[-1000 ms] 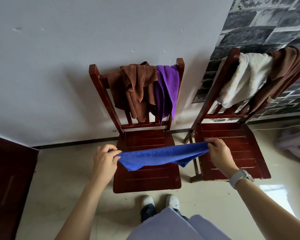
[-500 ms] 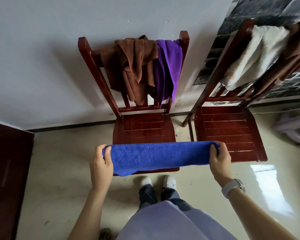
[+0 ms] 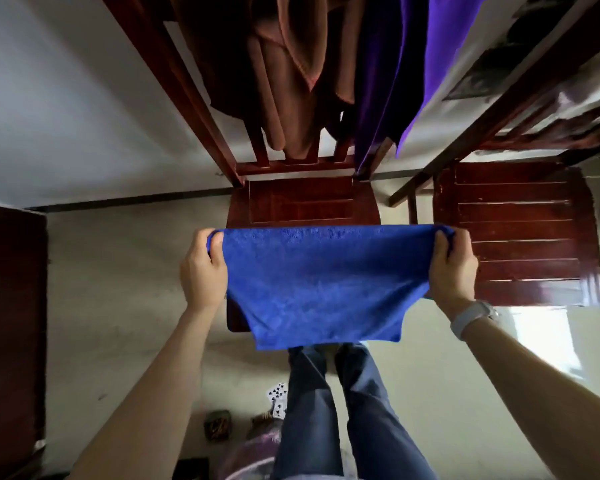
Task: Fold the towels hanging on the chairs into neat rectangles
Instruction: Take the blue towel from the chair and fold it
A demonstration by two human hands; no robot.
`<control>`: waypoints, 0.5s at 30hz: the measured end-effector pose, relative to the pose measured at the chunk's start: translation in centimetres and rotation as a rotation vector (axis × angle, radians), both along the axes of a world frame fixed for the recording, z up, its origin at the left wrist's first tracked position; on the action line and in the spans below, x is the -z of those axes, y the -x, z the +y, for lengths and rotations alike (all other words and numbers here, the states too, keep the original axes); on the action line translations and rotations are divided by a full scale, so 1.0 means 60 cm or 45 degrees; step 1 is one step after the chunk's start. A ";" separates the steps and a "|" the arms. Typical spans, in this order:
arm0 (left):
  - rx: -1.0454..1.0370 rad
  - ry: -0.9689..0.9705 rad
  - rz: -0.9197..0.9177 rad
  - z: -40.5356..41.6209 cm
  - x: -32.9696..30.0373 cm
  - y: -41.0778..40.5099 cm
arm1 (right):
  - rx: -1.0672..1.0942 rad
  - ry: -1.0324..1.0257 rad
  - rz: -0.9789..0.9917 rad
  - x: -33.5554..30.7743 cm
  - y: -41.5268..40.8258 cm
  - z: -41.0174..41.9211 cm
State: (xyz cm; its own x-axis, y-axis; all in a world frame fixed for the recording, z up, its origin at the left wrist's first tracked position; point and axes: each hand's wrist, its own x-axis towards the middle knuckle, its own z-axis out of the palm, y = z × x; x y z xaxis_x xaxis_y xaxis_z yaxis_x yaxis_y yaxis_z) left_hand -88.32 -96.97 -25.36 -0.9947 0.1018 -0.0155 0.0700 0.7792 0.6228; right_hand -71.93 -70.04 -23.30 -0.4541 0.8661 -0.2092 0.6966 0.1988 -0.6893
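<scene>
A blue towel [image 3: 323,285] hangs stretched between my two hands above the front of the left chair seat [image 3: 302,202]. My left hand [image 3: 203,268] grips its upper left corner. My right hand [image 3: 452,268] grips its upper right corner. The towel's lower edge droops in front of my legs. A brown towel [image 3: 284,74] and a purple towel [image 3: 406,64] hang over the backrest of the left chair. The right chair [image 3: 520,233] has a bare seat; its backrest runs out of view at the top right.
A dark wooden cabinet [image 3: 11,334] stands at the left. A white wall is behind the chairs. On the floor near my feet lie playing cards [image 3: 277,393] and small objects [image 3: 217,426]. A bright light patch falls on the floor at right.
The towel has dropped open from a narrow band into a wide hanging sheet. My view has tilted down and moved closer to the chairs, so the backrests' tops are cut off.
</scene>
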 end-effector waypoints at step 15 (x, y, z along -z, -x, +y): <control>-0.071 0.038 -0.301 0.071 0.252 0.210 | 0.126 0.431 -0.035 0.271 0.203 0.093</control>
State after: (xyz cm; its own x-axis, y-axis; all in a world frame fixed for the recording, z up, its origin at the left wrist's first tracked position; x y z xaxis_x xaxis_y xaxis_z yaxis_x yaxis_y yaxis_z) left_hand -100.92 -92.68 -40.50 -0.9670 0.0428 -0.2510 -0.1187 0.7963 0.5932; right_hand -84.08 -64.46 -39.54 -0.3618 0.7848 -0.5031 0.7205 -0.1071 -0.6852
